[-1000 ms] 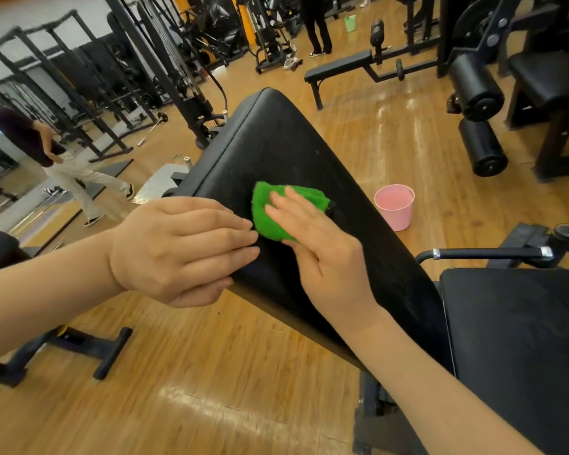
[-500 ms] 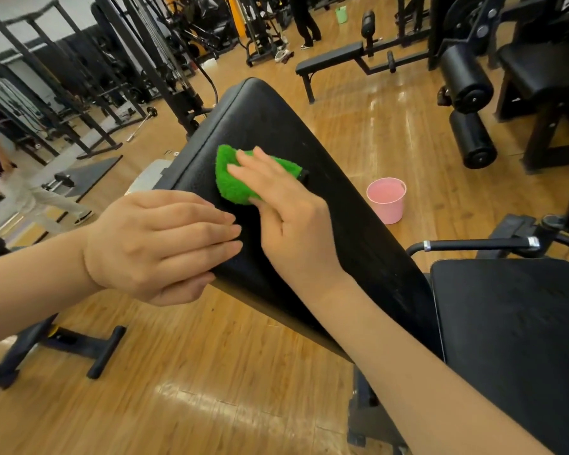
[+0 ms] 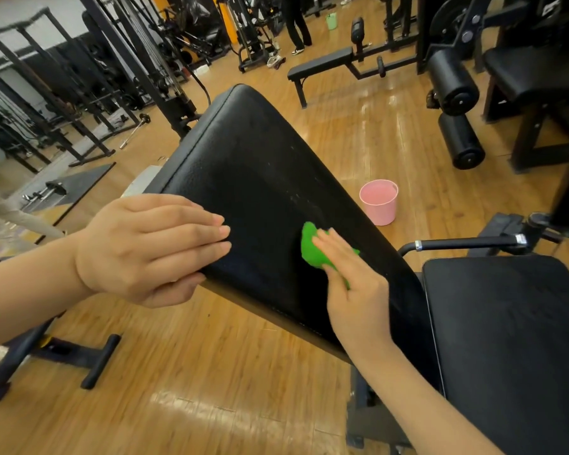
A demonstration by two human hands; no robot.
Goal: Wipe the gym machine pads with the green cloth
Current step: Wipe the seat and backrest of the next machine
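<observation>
A long black back pad (image 3: 257, 165) slants away from me across the middle of the view. Low on the pad, my right hand (image 3: 352, 287) presses the bunched green cloth (image 3: 311, 247) flat with straight fingers; most of the cloth is under the palm. My left hand (image 3: 151, 247) rests on the pad's near left edge, fingers straight on top and thumb under the rim. The black seat pad (image 3: 513, 339) lies at the lower right.
A pink bucket (image 3: 379, 205) stands on the wooden floor just right of the back pad. A chromed handle bar (image 3: 467, 243) juts out above the seat. Roller pads (image 3: 454, 83), a flat bench (image 3: 322, 65) and racks fill the background, with a person standing far off.
My right hand has slid the green cloth down the back pad toward me and to the right. The left hand has stayed on the pad's edge.
</observation>
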